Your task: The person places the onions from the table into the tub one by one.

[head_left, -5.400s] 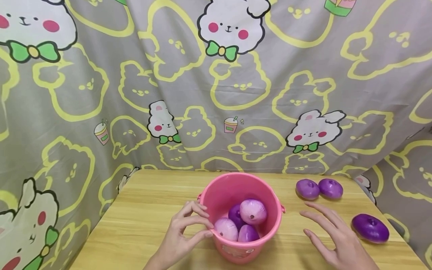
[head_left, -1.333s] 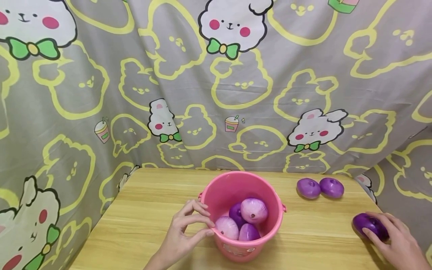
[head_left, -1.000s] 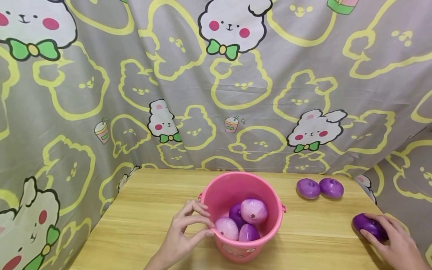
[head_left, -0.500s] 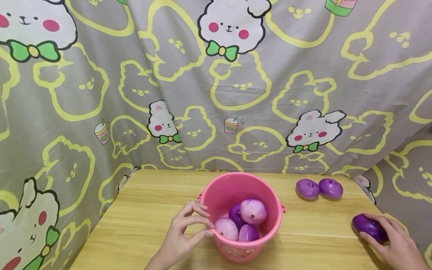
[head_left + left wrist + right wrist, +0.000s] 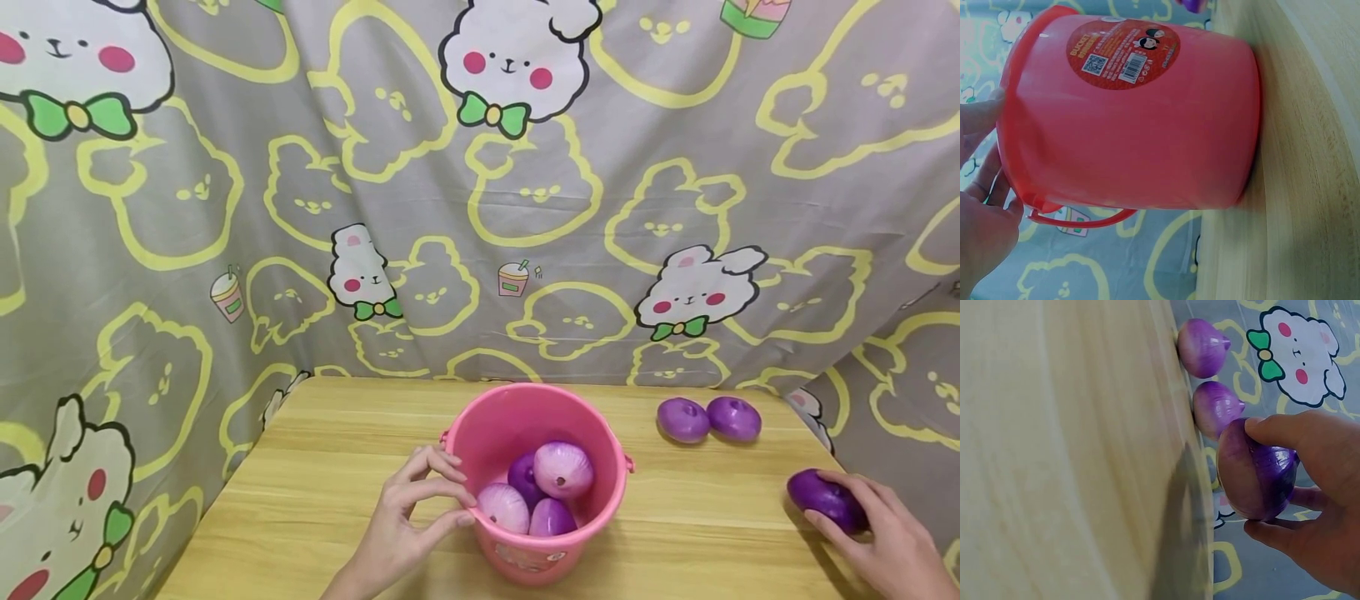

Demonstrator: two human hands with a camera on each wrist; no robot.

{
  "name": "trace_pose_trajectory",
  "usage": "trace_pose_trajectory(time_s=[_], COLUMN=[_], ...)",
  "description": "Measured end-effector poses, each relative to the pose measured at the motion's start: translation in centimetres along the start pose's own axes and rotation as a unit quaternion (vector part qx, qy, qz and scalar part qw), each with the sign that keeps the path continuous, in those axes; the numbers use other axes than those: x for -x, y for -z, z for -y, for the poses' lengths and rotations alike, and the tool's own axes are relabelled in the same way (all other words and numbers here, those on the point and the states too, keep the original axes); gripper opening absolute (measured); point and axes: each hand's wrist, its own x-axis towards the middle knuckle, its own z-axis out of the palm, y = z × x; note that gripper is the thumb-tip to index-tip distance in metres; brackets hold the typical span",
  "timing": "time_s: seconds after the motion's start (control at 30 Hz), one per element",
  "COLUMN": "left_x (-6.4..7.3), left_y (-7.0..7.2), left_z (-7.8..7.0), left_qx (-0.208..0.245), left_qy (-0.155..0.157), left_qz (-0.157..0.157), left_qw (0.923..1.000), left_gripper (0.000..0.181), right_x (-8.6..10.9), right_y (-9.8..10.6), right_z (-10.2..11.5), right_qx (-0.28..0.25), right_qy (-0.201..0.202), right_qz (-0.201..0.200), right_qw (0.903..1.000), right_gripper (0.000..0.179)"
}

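Note:
My left hand (image 5: 408, 517) pinches the rim of a pink bucket (image 5: 525, 560) between thumb and fingers. Upright on the table, the bucket bears a round printed label (image 5: 1124, 55) on its side. Inside it lie several purple onions, among them a pale one (image 5: 562, 469) and a darker one (image 5: 552, 518). At the right side, my right hand (image 5: 892, 529) grips a dark purple onion (image 5: 825, 500), thumb on one side and fingers on the other. The right wrist view has this onion (image 5: 1254, 472) close over the table, with a shadow stretching across the wood.
Two more onions, one (image 5: 683, 420) touching the other (image 5: 734, 418), sit at the table's back right. A grey cartoon-print cloth (image 5: 450, 192) hangs behind the wooden table (image 5: 322, 467) and along both sides. The bucket's handle (image 5: 1085, 220) hangs down its side.
From beside the bucket, my right hand has moved right to the dark onion, taken hold of it and just now raised it slightly. The left hand stays on the rim.

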Motion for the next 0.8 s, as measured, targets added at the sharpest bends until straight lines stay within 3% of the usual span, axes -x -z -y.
trace_pose_trajectory(time_s=[0.4,0.8], left_x=[0.1,0.3], left_y=[0.0,-0.1], left_z=[0.2,0.5], left_qx=[-0.004,-0.002], left_qy=[-0.004,-0.008], left_qz=[0.0,0.001], left_qw=[1.0,1.0], left_gripper=[0.021,0.022], right_x=[-0.3,-0.5], right_y=[1.1,2.1], right_z=[1.5,2.6], right_qx=[-0.01,-0.038], right_qy=[0.011,0.062], right_qz=[-0.007,-0.069], right_qw=[0.9999,0.9949], right_gripper=[0.063,0.061])
